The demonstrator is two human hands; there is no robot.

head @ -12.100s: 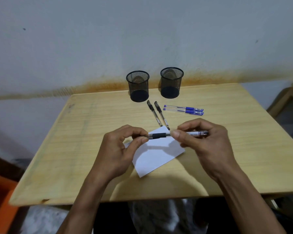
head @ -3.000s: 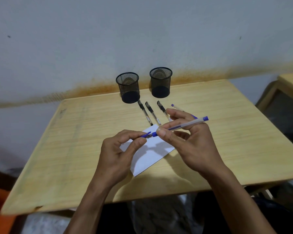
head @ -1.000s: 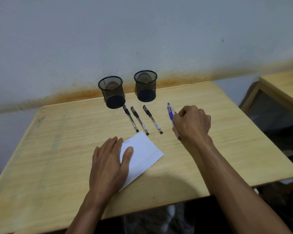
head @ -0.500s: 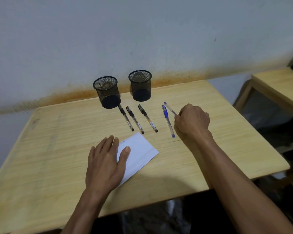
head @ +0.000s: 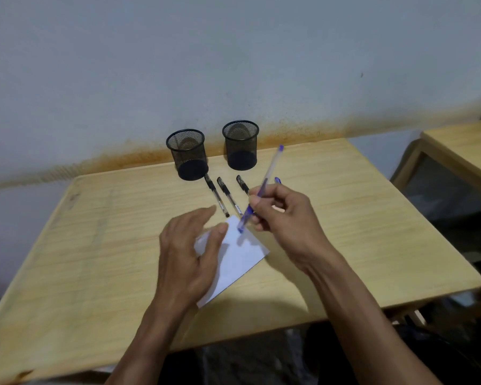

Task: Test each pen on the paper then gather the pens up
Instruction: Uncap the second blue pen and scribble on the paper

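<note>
Head view, one entry per item.

1. Surface [head: 345,218]: pale wood, set against a grey wall with a rust-coloured stain along its base.
2. Paper [head: 242,254]: white sheet lying flat near the front middle; no writing can be made out on it.
3. Your left hand [head: 189,254]: fingers spread and loose, over the paper's left part, holding nothing.
4. Your right hand [head: 283,218]: pinching a blue pen [head: 261,187], capped tip down over the paper, tail slanting up and away.
5. Three black pens [head: 225,194]: side by side behind the paper, barrel labels too small to read.
6. Second blue pen [head: 277,180]: mostly hidden behind your right hand.
7. Two black mesh cups [head: 188,154]: upright at the back.
</note>
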